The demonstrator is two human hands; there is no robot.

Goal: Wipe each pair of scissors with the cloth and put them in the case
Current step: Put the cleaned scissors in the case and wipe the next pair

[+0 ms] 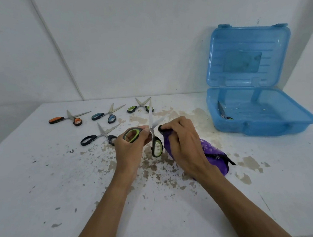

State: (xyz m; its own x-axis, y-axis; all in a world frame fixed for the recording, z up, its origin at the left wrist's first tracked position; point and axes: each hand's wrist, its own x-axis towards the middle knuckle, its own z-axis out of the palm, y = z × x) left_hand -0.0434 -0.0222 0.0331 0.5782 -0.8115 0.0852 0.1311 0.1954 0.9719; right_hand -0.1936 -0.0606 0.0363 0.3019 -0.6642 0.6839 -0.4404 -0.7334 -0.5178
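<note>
Green scissors (152, 136) up off the counter (43, 188), blades splayed.
My left fingers (134, 140) closed through one loop; right fingers (174, 133) bunch the soft purple cloth (213, 151), seemingly touching a stiff, sharp blade. Case (258, 125) open, well apart.

Your right hand (183, 144) covers most of the purple cloth (213, 151), so its fold is unreadable. In the blue case (260, 124), the pair of scissors (222, 111) shows only a blade and a bit of handle through the cloudy wall. Both forearms are cut off at the bottom edge, as is the near edge of the counter (43, 188).
</note>
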